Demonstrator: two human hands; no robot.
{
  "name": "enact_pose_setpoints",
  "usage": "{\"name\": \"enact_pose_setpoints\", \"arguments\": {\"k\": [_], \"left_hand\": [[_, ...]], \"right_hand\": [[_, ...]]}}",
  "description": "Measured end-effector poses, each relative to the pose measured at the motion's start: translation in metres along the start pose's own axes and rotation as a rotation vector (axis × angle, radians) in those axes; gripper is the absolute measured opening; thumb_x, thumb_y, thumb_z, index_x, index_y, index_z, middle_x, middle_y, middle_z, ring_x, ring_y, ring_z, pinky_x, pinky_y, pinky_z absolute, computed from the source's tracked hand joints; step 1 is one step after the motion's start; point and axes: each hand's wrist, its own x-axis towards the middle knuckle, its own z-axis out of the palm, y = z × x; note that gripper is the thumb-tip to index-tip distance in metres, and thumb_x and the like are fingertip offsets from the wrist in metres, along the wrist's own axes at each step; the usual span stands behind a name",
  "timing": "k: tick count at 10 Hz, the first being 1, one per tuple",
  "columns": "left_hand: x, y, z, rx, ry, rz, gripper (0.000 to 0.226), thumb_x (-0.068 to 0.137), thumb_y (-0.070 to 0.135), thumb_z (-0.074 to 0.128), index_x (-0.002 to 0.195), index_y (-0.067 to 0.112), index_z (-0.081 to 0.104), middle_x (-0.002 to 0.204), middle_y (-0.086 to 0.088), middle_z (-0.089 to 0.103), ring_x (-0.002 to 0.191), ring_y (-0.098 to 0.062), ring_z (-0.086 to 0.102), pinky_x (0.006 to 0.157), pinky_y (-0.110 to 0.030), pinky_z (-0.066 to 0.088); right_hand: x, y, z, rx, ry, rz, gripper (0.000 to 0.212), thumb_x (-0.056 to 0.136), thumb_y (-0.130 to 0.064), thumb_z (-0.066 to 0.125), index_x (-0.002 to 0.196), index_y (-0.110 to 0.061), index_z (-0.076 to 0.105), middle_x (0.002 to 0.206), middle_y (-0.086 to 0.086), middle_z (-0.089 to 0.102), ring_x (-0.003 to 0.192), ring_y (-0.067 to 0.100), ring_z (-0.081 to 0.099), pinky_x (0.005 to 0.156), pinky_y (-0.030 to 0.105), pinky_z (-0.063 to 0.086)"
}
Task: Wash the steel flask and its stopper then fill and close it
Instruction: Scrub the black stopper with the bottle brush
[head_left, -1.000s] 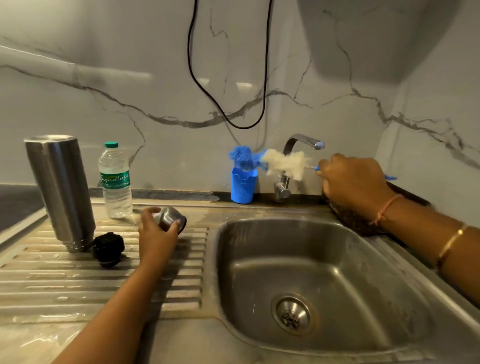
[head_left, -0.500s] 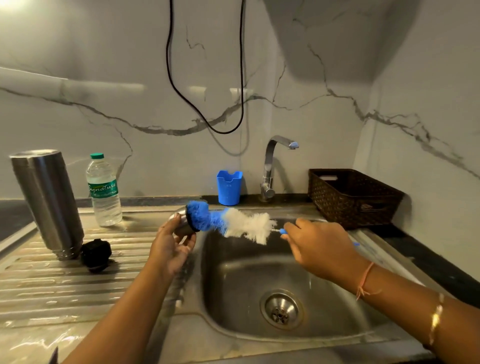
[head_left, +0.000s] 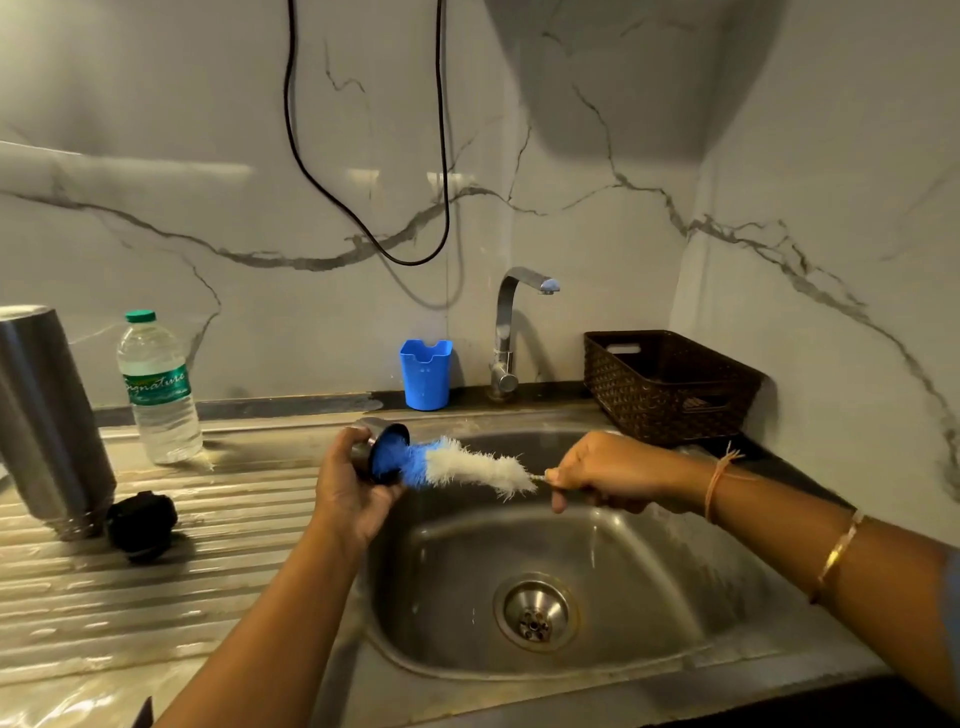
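Brush (head_left: 467, 467) tip now deeper in cup (head_left: 382, 439), left hand (head_left: 348, 493) curled round cup, hiding most of it, right hand (head_left: 608, 467) fisted over hidden brush handle, flask (head_left: 47, 415) far left of both hands, cut by frame edge, stopper (head_left: 143, 525) beside it

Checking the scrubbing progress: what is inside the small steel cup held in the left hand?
The blue end of the blue-and-white bristle brush sits inside the small steel cup. Its bristles cover the cup's bottom, so any residue there cannot be seen.

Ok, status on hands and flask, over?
Left hand grips steel cap, right hand holds brush, tip inside cap. Flask stands on drainboard, stopper beside it. Nothing blocking.
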Motion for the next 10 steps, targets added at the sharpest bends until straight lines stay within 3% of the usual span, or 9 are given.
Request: {"name": "enact_pose_setpoints", "arguments": {"k": [2,3,4,5,6,7,8,9,10], "left_hand": [[0.005,-0.006,-0.001,-0.068,0.063,0.014,0.024,0.085,0.022,0.065,0.106,0.012,0.06,0.108,-0.011,0.064,0.101,-0.028,0.061,0.096,-0.049,0.047],[0.006,-0.003,-0.004,-0.091,0.045,0.024,0.034,0.084,0.024,0.066,0.115,0.011,0.058,0.114,-0.01,0.062,0.103,-0.028,0.061,0.095,-0.049,0.047],[0.004,0.0,-0.01,-0.154,0.02,0.016,0.032,0.086,0.026,0.063,0.114,0.01,0.058,0.11,-0.012,0.062,0.099,-0.027,0.061,0.089,-0.044,0.05],[0.003,0.001,-0.013,-0.185,0.008,0.029,0.025,0.088,0.029,0.061,0.106,0.01,0.06,0.109,-0.013,0.062,0.101,-0.028,0.061,0.089,-0.044,0.05],[0.003,0.001,-0.01,-0.19,0.039,0.041,0.026,0.088,0.029,0.062,0.106,0.01,0.06,0.113,-0.014,0.063,0.105,-0.029,0.061,0.1,-0.046,0.045],[0.002,-0.003,-0.01,-0.167,0.027,0.031,0.039,0.085,0.03,0.064,0.117,0.01,0.058,0.113,-0.013,0.064,0.104,-0.027,0.063,0.096,-0.045,0.049],[0.003,-0.004,-0.013,-0.177,-0.019,0.017,0.038,0.079,0.029,0.066,0.112,0.011,0.06,0.108,-0.011,0.065,0.1,-0.026,0.063,0.09,-0.044,0.053],[0.007,-0.002,-0.016,-0.183,0.006,0.032,0.04,0.085,0.029,0.063,0.119,0.01,0.057,0.112,-0.012,0.063,0.106,-0.029,0.061,0.098,-0.047,0.047],[0.013,0.001,-0.018,-0.209,0.061,0.038,0.044,0.087,0.032,0.062,0.123,0.008,0.054,0.12,-0.015,0.06,0.11,-0.03,0.059,0.101,-0.048,0.044]], "right_hand": [[0.005,0.021,0.02,-1.235,0.585,-0.532,0.02,0.083,-0.031,0.058,0.089,-0.014,0.065,0.066,0.002,0.057,0.043,0.015,0.047,0.039,0.022,0.023],[0.008,0.013,0.019,-1.056,0.516,-0.501,0.014,0.083,-0.024,0.058,0.09,-0.014,0.066,0.066,0.001,0.059,0.045,0.013,0.046,0.042,0.021,0.02],[0.006,-0.01,0.016,0.006,0.038,-0.035,0.027,0.094,-0.032,0.053,0.094,-0.01,0.069,0.058,-0.002,0.052,0.043,0.007,0.037,0.042,0.018,0.026],[0.011,-0.009,0.021,0.004,0.023,-0.079,0.03,0.094,-0.032,0.052,0.084,-0.009,0.068,0.05,-0.003,0.047,0.039,0.008,0.037,0.042,0.023,0.031],[0.02,0.008,0.027,-0.944,0.548,-0.418,0.032,0.091,-0.029,0.04,0.068,-0.016,0.057,0.055,-0.002,0.051,0.043,0.014,0.044,0.041,0.025,0.022],[0.023,0.009,0.029,-1.022,0.618,-0.469,0.032,0.087,-0.026,0.036,0.066,-0.015,0.059,0.053,0.0,0.051,0.038,0.015,0.045,0.04,0.021,0.013],[0.019,-0.01,0.017,-0.124,0.064,-0.09,0.034,0.097,-0.029,0.041,0.08,-0.012,0.065,0.052,-0.004,0.044,0.04,0.007,0.036,0.038,0.017,0.022],[0.026,-0.011,0.017,0.261,-0.16,0.085,0.035,0.098,-0.033,0.044,0.083,-0.01,0.065,0.051,-0.004,0.041,0.038,0.005,0.03,0.037,0.017,0.025],[0.022,-0.007,0.027,-0.577,0.244,-0.272,0.026,0.093,-0.039,0.051,0.087,-0.015,0.06,0.07,0.001,0.056,0.055,0.012,0.05,0.049,0.024,0.033]]}}
